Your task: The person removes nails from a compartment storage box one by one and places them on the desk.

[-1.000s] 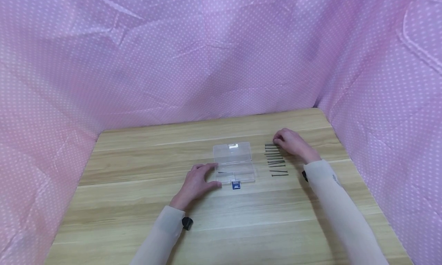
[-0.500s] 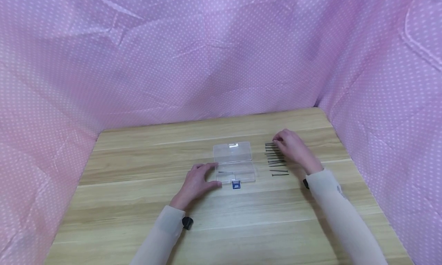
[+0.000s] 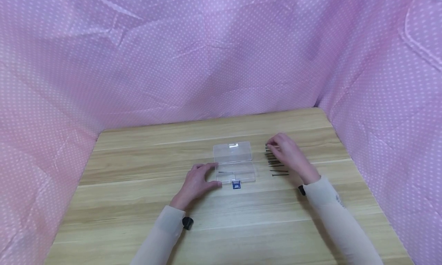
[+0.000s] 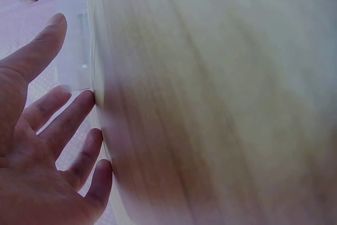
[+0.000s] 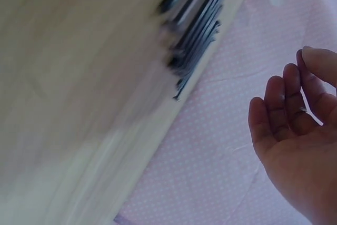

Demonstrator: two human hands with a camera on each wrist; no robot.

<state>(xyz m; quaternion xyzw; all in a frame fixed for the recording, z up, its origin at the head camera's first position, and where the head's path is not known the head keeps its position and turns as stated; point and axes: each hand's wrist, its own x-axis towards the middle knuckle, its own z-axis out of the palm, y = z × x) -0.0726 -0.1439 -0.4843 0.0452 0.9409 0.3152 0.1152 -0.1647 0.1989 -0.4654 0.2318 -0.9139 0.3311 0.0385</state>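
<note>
In the head view a clear plastic box (image 3: 245,167) lies on the table with its lid (image 3: 232,153) folded back and a blue latch (image 3: 236,184) at the front. One thin nail (image 3: 224,172) is inside. My left hand (image 3: 196,182) rests at the box's left end, thumb at the front corner and index finger near the hinge, fingers fairly straight. Right of the box, several dark nails (image 3: 278,171) lie in a column. Over the column's far end is my right hand (image 3: 288,153), thumb and index finger pinched together. A small metal glint of a nail (image 5: 303,110) shows among its fingers.
The wooden table (image 3: 138,196) has its back edge against a pink dotted cloth (image 3: 172,65), which also hangs at both sides. Dark bands (image 3: 187,223) sit at the sleeve cuffs.
My right hand stayed at the far end of the nail column, then moved slightly left and nearer, over the nails. The left hand and box have kept their place.
</note>
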